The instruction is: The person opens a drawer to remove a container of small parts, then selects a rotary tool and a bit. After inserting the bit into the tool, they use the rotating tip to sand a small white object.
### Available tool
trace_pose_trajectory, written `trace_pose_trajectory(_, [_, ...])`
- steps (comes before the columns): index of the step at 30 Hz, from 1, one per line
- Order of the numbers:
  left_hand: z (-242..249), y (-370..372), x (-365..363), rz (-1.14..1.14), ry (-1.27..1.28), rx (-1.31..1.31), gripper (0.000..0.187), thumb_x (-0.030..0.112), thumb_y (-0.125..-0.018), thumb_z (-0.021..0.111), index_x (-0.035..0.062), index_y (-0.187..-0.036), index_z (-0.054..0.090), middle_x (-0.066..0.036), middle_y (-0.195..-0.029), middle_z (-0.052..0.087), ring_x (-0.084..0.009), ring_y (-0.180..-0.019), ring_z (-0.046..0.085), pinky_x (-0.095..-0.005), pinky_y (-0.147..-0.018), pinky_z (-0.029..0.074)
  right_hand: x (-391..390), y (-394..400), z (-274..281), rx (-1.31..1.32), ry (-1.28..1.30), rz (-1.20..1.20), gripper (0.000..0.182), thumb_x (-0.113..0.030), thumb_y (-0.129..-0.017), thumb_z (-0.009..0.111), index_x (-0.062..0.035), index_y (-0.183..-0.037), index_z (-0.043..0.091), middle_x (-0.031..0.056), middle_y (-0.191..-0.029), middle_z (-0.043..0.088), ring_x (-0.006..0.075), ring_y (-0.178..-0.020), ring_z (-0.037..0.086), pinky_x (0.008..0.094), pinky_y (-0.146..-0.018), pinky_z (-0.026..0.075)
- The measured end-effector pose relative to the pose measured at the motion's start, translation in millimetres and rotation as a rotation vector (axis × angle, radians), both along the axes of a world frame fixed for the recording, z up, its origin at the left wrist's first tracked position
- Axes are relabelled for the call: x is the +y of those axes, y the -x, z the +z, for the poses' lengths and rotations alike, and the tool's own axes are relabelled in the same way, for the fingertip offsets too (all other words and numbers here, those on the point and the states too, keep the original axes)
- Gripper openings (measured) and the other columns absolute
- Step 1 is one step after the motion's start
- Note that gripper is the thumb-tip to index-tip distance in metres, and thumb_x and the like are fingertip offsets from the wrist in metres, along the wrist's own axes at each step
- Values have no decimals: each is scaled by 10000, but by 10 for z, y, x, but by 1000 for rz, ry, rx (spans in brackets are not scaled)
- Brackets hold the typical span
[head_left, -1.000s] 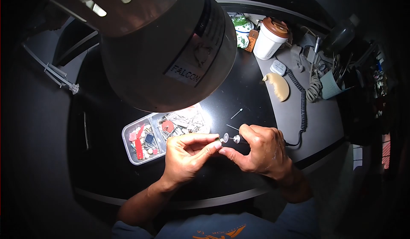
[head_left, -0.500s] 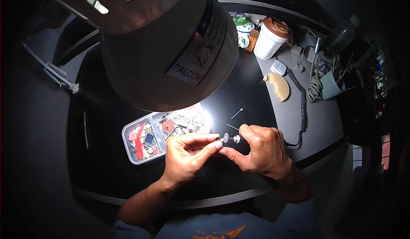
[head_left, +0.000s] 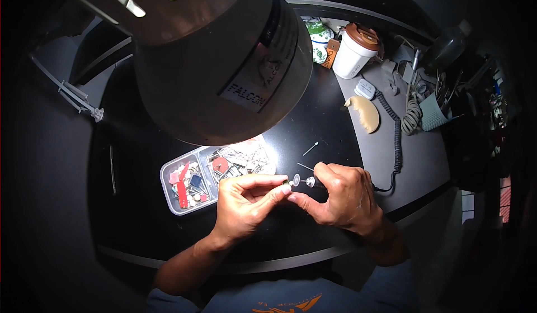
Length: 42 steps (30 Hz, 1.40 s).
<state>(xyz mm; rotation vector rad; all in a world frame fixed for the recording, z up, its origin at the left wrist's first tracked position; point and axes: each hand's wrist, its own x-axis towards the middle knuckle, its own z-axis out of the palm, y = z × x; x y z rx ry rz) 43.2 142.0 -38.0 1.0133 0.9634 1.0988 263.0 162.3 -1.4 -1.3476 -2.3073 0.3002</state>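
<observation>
the left hand (head_left: 240,204) pinches a small piece (head_left: 287,183) narrowly at its tips. the right hand (head_left: 348,195) is closed around a rotary handpiece (head_left: 311,182); its shaft axis runs crosswise, toward the left hand. the disc (head_left: 296,179) on that shaft lies just right of the piece; contact cannot be confirmed. both grips conceal most of what they hold. beyond, the lamp (head_left: 224,72) overlaps the bit box (head_left: 189,211) at its far edge.

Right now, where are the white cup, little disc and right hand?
White cup (head_left: 352,58), head view: its white side.
Little disc (head_left: 297,180), head view: its flat face.
Right hand (head_left: 345,195), head view: its back.
</observation>
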Motion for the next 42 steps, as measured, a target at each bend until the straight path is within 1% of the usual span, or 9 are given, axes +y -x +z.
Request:
trace_pose_trajectory(14, [14, -6, -3, 4, 3, 15, 191, -58, -934, 760, -70, -1125, 757, -143, -988, 782, -147, -891, 751, -243, -827, 611, -2, 2, 4, -2, 16, 0, 590, -538, -793, 868, -51, -686, 553, 104, -542, 543, 281, -435, 603, 400, -448, 504])
trace_pose_trajectory(25, [13, -4, -3, 6, 13, 16, 192, -51, -936, 761, -67, -1127, 758, -137, -990, 781, -143, -894, 749, -242, -830, 607, -2, -9, -2, -5, 16, -10, 606, -549, -793, 866, -51, -687, 538, 108, -545, 541, 277, -434, 598, 402, -447, 502])
trace_pose_trajectory(28, [-8, -2, 1, 8, -4, 10, 201, -58, -926, 762, -66, -1127, 757, -162, -994, 781, -180, -886, 762, -290, -832, 637, 2, -16, -13, 4, -8, -16, 615, -555, -790, 867, -52, -688, 530, 108, -548, 539, 279, -435, 596, 401, -447, 500])
trace_pose_trajectory(34, [8, -1, -4, 11, 4, 9, 208, -62, -926, 759, -65, -1134, 754, -164, -1013, 779, -184, -916, 760, -294, -846, 636, -6, -14, 6, 1, 1, -26, 617, -558, -787, 868, -56, -686, 525, 108, -555, 538, 285, -443, 595, 401, -448, 497])
trace_pose_trajectory(42, [-3, -5, -5, 5, -11, 1, 214, -72, -923, 755, -68, -1137, 749, -167, -1015, 777, -180, -909, 760, -290, -853, 633, -8, -13, 8, 4, -6, -27, 598, -534, -789, 873, -60, -684, 523, 106, -554, 531, 288, -447, 594, 397, -455, 499])
